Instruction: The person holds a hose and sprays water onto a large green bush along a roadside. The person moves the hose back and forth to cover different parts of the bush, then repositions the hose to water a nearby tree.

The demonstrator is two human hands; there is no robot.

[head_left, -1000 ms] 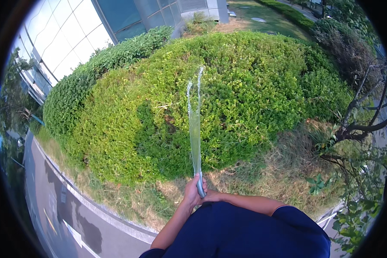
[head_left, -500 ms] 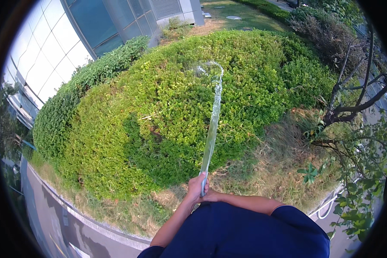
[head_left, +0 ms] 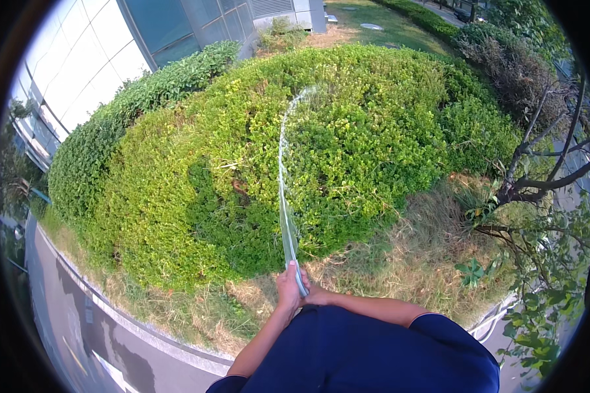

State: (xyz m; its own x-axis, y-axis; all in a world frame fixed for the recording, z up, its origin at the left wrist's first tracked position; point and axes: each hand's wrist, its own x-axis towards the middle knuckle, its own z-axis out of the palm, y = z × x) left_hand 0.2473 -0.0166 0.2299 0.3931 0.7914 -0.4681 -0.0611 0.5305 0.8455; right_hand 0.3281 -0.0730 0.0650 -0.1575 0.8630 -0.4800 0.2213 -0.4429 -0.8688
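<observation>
My left hand (head_left: 287,285) is wrapped round the end of a pale hose (head_left: 302,280), its thumb lying up near the mouth. Just below and to the right, my right hand (head_left: 315,295) grips the same hose close to my body; part of its fingers is hidden. A stream of water (head_left: 282,167) leaves the hose, rises leftward and then bends to the right at its far end. It passes over a wide, dense green bush (head_left: 367,144) in front of me, with the hose pointing toward the foliage.
Dry grass (head_left: 432,242) edges the bush. At the right stands a bare-branched shrub (head_left: 544,177) above leafy stems. A pale hose length (head_left: 490,322) lies near the kerb at lower right. A paved road with wet patches (head_left: 128,357) runs lower left; a glass-fronted building (head_left: 160,29) rises behind.
The hose end and both hands have tilted and shifted slightly left. The water stream has swung left, and its far end now curves right instead of left.
</observation>
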